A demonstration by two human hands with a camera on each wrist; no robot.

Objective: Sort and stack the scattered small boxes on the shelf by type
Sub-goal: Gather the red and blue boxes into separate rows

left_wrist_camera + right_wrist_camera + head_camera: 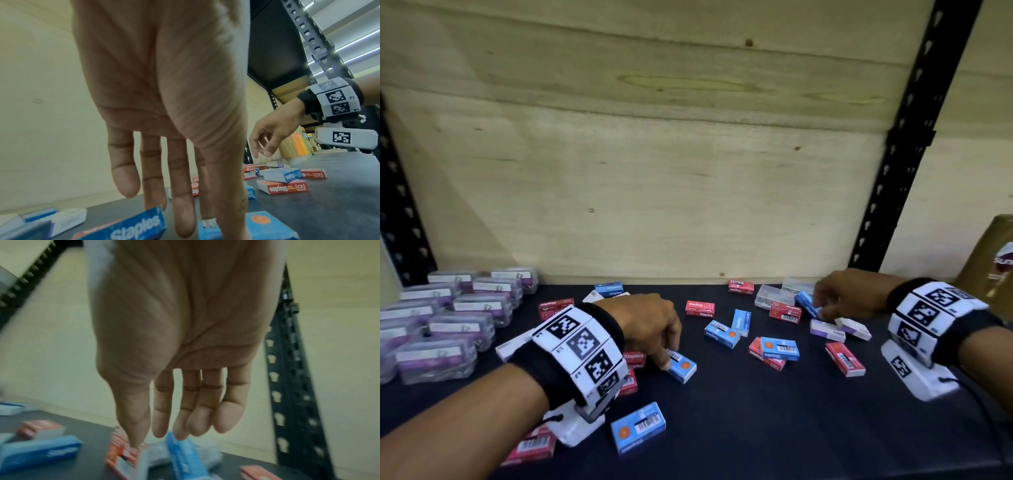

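Small red, blue and white staple boxes lie scattered on the dark shelf point(756, 428). My left hand point(666, 358) reaches down with straight fingers, and its fingertips touch the end of a blue box point(683, 366); the left wrist view shows that blue box point(208, 227) between the middle finger and the thumb. My right hand point(820, 308) hovers at the back right with loosely curled fingers just above a tilted blue box point(806, 303) and holds nothing. In the blurred right wrist view that blue box point(180, 456) sits under the fingertips point(160, 431). Further off, a blue box rests on a red one point(779, 347).
Stacked clear cases with purple labels point(448, 318) fill the left of the shelf. Two clear cases point(774, 296) sit at the back right. A wooden back panel point(654, 171), black uprights point(914, 137) and a brown package point(996, 260) bound the space. A blue box point(638, 431) lies near the front edge.
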